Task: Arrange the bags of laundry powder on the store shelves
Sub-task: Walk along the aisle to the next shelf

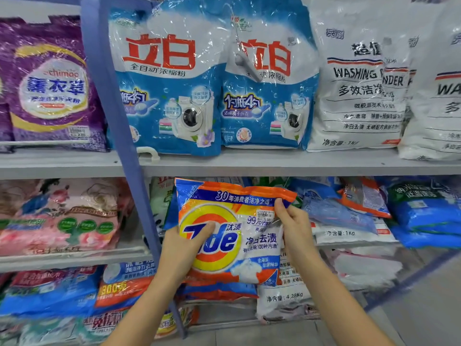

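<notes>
While the glossy orange, blue and yellow plastic bag of Tide powder [224, 236] is held upright, near the person and in front of the middle shelf, the left hand [184, 248] grips its left edge, thumb across the logo. The right hand [294, 228] pinches its upper right side. Its long axis runs top to bottom. Its likely spot lies straight beyond, right of the blue metal upright [139, 208], among slumped blue bags [339, 213]; both hands are about equally near.

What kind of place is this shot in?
Likely a shop's detergent aisle: tiered grey shelves packed with laundry powder bags, and a price sticker on the Tide bag.
</notes>
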`<state>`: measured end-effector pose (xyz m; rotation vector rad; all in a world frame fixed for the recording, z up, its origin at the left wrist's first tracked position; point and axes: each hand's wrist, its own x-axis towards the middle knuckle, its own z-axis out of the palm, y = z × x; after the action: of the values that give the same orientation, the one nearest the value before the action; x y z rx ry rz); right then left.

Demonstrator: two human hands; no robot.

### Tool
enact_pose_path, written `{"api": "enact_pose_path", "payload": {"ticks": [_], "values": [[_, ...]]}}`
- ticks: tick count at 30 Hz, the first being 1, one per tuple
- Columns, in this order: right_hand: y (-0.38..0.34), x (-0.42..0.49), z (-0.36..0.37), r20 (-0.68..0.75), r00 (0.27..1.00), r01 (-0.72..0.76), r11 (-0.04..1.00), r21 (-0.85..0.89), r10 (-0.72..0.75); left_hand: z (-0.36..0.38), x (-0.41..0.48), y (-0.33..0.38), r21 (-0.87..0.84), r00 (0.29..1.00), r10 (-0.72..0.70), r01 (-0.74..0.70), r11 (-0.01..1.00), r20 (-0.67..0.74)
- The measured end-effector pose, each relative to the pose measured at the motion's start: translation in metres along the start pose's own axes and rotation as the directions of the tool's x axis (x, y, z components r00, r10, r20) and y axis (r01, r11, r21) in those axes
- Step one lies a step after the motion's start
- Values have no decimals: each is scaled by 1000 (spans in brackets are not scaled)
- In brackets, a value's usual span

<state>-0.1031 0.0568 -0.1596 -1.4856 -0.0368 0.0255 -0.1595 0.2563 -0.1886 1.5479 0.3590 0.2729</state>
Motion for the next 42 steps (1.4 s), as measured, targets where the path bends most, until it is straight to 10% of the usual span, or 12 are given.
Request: {"api": "enact_pose_path", "payload": {"ticks": [17,33,38,42], "values": [[-13,5,-3,48,961,274,959,-74,-271,-16,-5,7,2,999,-41,41,999,-9],[-22,18,14,129,982,174,920,-350,-137,-42,-8,13,98,993,52,-41,994,-108],[-51,7,56,214,773,592,557,-583,-598,-63,-19,14,93,987,28,-13,996,-160],[-69,-10,124,561,660,749,487,-449,-499,-81,-36,18,90,962,13,12,996,-271]]}}
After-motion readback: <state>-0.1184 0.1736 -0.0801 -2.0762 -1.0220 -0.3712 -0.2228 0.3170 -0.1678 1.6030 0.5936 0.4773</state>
